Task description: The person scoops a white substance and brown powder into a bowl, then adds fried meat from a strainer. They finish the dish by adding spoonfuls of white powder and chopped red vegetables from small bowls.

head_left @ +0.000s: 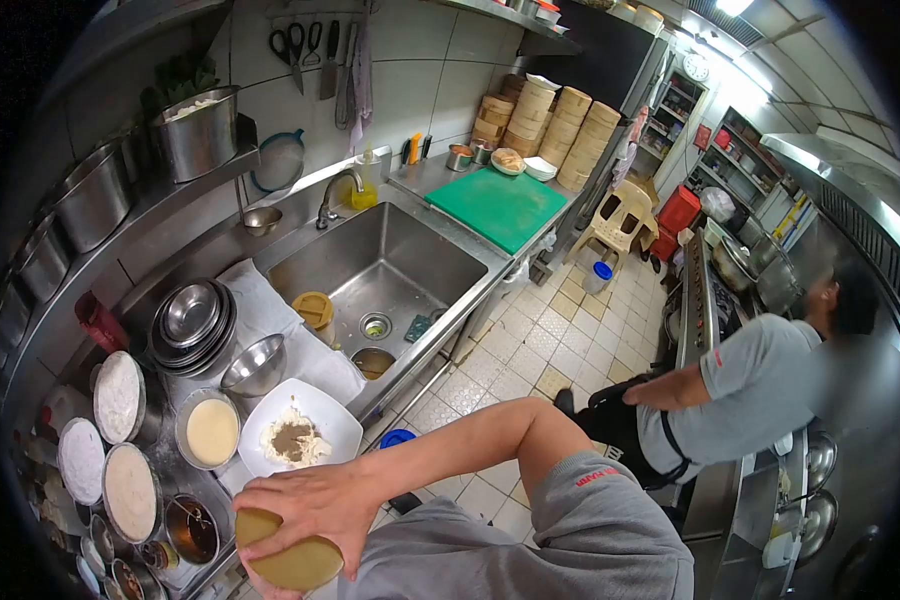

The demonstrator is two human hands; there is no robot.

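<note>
Clasping tan container (288, 560) (contents hidden), right hand (305, 505)

White-tiled wall (410, 85), steel sink (375, 265), green cutting board (498, 205), pale tiled floor (560, 330) — bright ceiling light (735, 6), stacked bamboo steamers (560, 125).

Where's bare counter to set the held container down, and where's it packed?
Free: green cutting board, bare between the sink and the steamer baskets; the sink floor beside the yellow-lidded tub. Crowded: the near counter, with white plate, batter bowl, stacked steel bowls and powder bowls. One hand grips the tan container.
</note>
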